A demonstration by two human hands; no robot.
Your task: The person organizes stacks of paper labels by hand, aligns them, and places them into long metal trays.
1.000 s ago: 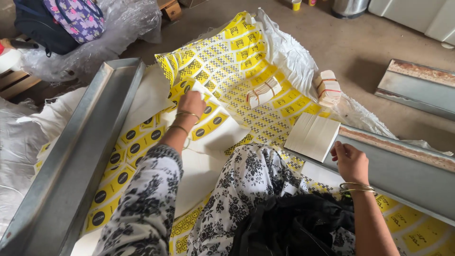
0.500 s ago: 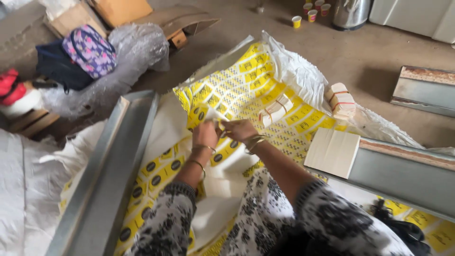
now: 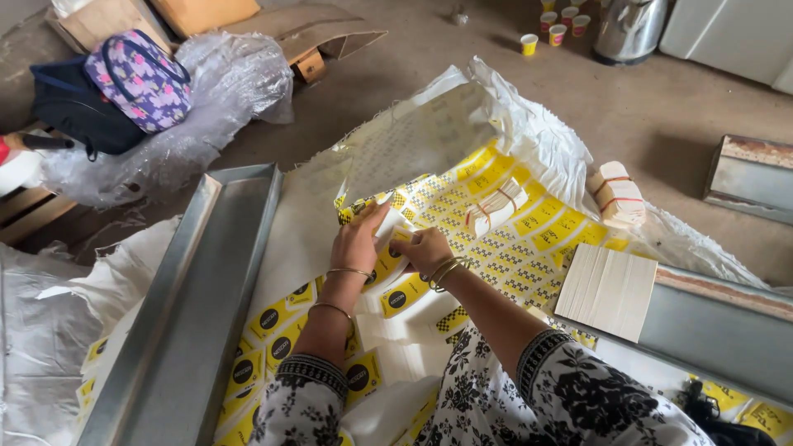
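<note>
Gripping one small white-and-yellow label (image 3: 390, 235) between them, the left hand (image 3: 357, 242) and right hand (image 3: 423, 250) meet over the printed sheet (image 3: 529, 239). A metal trough (image 3: 198, 289) borders the left edge; a white card stack (image 3: 607, 291) lies right, near another trough (image 3: 719, 330). Banded bundles (image 3: 618, 194) sit beyond, with bare floor (image 3: 661, 107) past the sheet's far edge.

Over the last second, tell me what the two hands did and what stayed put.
The right hand left its place near the white card stack and crossed to meet the left hand. Both now grip a small bunch of white-and-yellow labels over the printed sheet. The card stack, banded bundles and metal trough stayed put.
</note>
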